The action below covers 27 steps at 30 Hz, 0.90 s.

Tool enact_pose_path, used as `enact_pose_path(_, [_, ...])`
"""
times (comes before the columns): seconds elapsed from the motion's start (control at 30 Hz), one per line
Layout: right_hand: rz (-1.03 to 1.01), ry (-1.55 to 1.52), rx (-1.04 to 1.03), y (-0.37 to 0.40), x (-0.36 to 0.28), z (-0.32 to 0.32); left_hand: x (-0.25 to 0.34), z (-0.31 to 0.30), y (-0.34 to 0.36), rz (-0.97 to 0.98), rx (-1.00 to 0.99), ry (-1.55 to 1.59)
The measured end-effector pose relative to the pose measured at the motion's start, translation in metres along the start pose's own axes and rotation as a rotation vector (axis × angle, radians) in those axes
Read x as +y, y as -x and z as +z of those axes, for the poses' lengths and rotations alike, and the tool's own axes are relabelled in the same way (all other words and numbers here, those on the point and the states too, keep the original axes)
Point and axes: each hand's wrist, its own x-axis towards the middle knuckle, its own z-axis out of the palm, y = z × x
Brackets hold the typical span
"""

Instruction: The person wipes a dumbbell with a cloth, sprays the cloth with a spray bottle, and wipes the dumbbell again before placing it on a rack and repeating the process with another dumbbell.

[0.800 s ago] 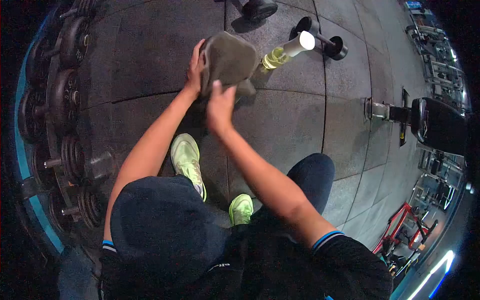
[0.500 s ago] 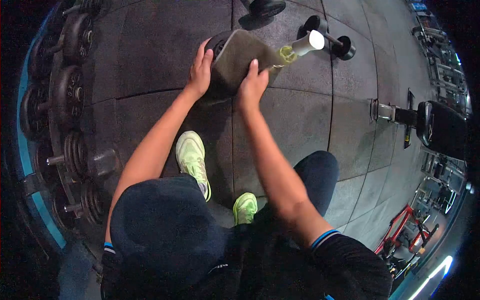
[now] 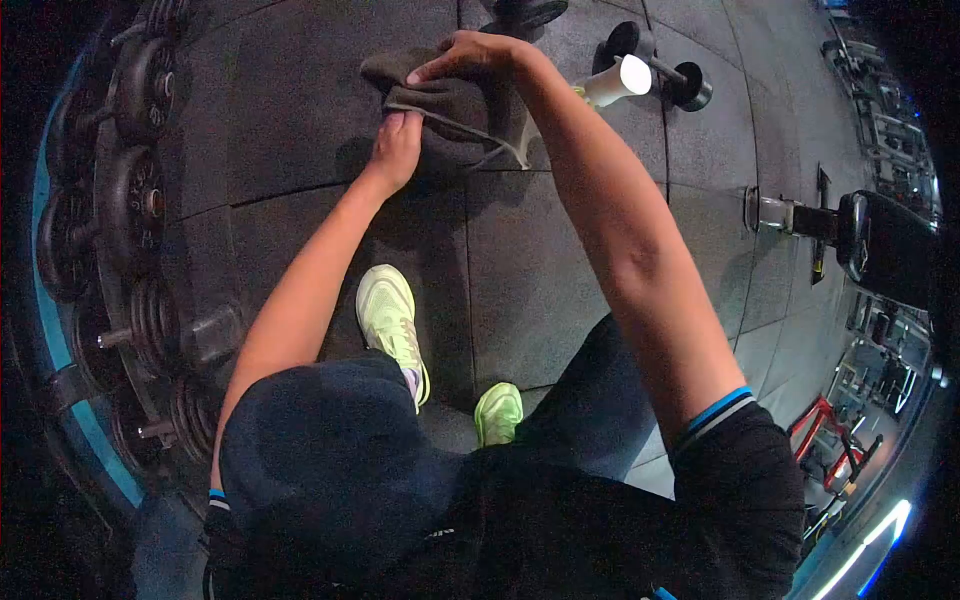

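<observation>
A dark grey-brown cloth (image 3: 450, 110) is bunched up in front of me over the floor. My left hand (image 3: 400, 150) grips it at the near left side, with the fingertips hidden under a fold. Reaching across the far side, my right hand (image 3: 470, 55) presses and grasps the cloth, thumb pointing left. A corner of the cloth hangs down to the right. Whatever lies beneath the folds, if anything, is hidden. Partly behind my right forearm is a bottle with a white top (image 3: 620, 80) and a yellowish-green lower part.
A small dumbbell (image 3: 690, 86) lies beyond the bottle, and another dark weight (image 3: 530, 12) sits at the top edge. On the left stands a rack of dumbbells (image 3: 140, 210). A padded bench (image 3: 885, 240) is at the right. My shoes (image 3: 388, 310) rest on the rubber-tiled floor.
My right hand has moved from the cloth's near right side up over its far side. The cloth, flat and spread before, is now folded and bunched. My left hand has shifted slightly down.
</observation>
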Motion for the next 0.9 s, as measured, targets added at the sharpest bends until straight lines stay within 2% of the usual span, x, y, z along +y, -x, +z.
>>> enact_pose_path(0.03, [0.069, 0.032, -0.015, 0.0, -0.004, 0.0, 0.0, -0.002, -0.002, -0.013, -0.021, 0.002])
enact_pose_path(0.1, [0.009, -0.019, 0.032, 0.003, 0.0, 0.001, 0.001, -0.004, -0.001, -0.045, -0.063, 0.01])
enact_pose_path(0.17, [-0.012, -0.119, 0.133, 0.009, 0.011, 0.006, 0.003, 0.0, 0.003, -0.023, -0.023, 0.105])
enact_pose_path(0.2, [-0.002, -0.192, 0.211, 0.012, 0.023, 0.013, 0.006, 0.001, 0.003, -0.006, -0.004, 0.153])
enact_pose_path(0.27, [0.026, -0.357, 0.379, 0.031, 0.04, 0.024, 0.027, -0.006, 0.004, -0.119, 0.025, 0.319])
enact_pose_path(0.3, [0.039, -0.533, 0.487, 0.044, 0.048, 0.039, 0.034, -0.008, 0.003, -0.175, 0.04, 0.401])
enact_pose_path(0.37, [0.027, -0.952, 0.639, 0.07, 0.049, 0.075, 0.034, -0.006, -0.002, -0.116, 0.057, 0.455])
enact_pose_path(0.43, [-0.031, -0.902, 0.909, 0.087, 0.037, 0.117, 0.031, 0.001, -0.003, -0.061, 0.08, 0.484])
enact_pose_path(0.5, [0.046, -0.899, 1.185, 0.098, -0.004, 0.15, 0.024, 0.005, -0.002, -0.001, 0.103, 0.476])
enact_pose_path(0.6, [0.133, -1.052, 1.375, 0.083, -0.025, 0.166, 0.02, 0.004, -0.002, 0.013, 0.1, 0.461])
enact_pose_path(0.73, [0.165, -0.951, 1.338, 0.081, -0.017, 0.129, 0.016, 0.004, -0.003, -0.031, 0.046, 0.491])
enact_pose_path(0.83, [0.157, -0.87, 1.151, 0.073, 0.009, 0.101, 0.022, 0.005, -0.004, -0.08, 0.048, 0.486])
enact_pose_path(0.9, [0.194, -0.662, 1.025, 0.071, 0.008, 0.074, 0.02, 0.008, -0.004, -0.095, 0.073, 0.485])
